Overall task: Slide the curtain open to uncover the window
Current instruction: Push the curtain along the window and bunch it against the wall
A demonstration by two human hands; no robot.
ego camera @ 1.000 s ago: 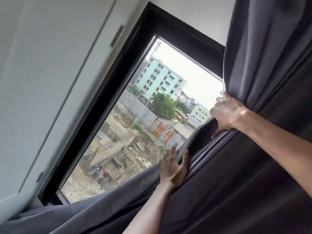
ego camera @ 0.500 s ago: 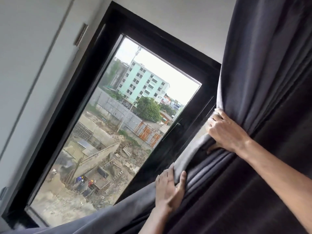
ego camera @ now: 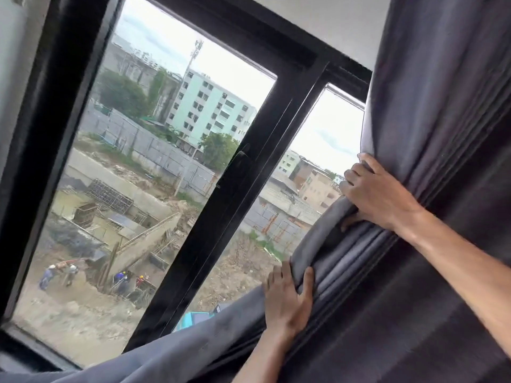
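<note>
A dark grey curtain [ego camera: 431,111] hangs bunched in folds over the right side of a black-framed window [ego camera: 276,139]. My right hand [ego camera: 378,194] is clenched on the curtain's leading edge, high up. Lower down, my left hand [ego camera: 287,302] grips the same edge, fingers on the outer side and thumb pressed into a fold. The left pane is fully uncovered and part of the right pane shows. The curtain's lower part sags across the bottom of the window. The rest of the right pane is hidden behind the fabric.
A black centre mullion with a handle [ego camera: 240,161] divides the two panes. White wall [ego camera: 16,78] lies left of the frame and white wall [ego camera: 331,20] above it. Outside are a building site and a pale green apartment block.
Both hands have carried the curtain edge to the right. The centre mullion and part of the right pane have come into sight. The view has shifted right along the window.
</note>
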